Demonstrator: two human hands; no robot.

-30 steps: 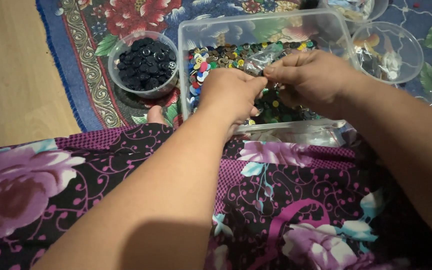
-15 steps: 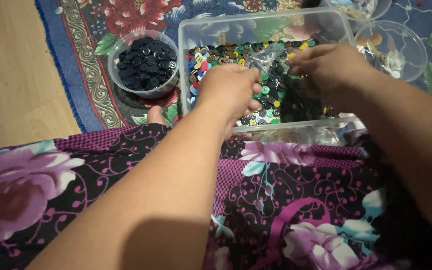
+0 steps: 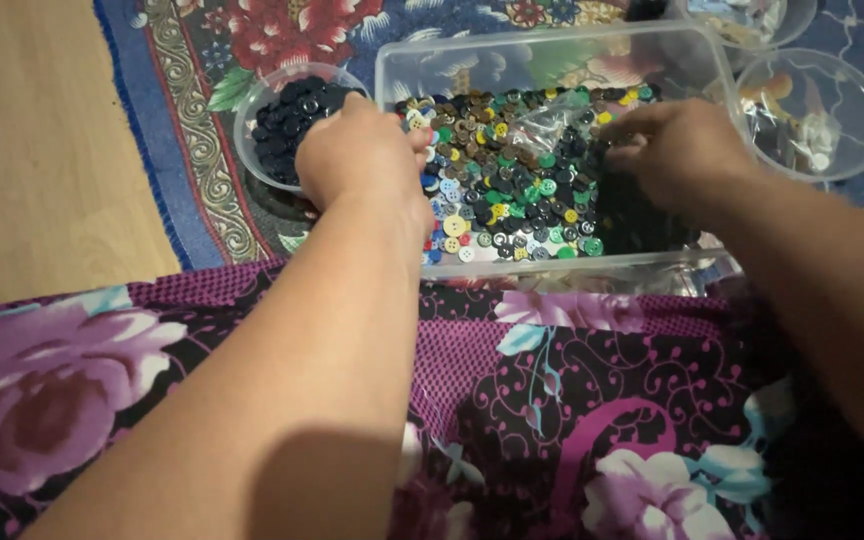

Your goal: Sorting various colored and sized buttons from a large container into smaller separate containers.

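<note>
Hands, left hand (image 3: 362, 160) and right hand (image 3: 677, 150), curl into mixed buttons (image 3: 512, 200), grasp unclear.

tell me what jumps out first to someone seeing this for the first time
The clear rectangular tub at top centre, heaped with mixed coloured buttons, draws the eye first, with the left hand and right hand both reaching into it. Just left of it sits a round clear bowl of dark buttons on the patterned rug. Purple floral fabric fills the foreground.
</note>
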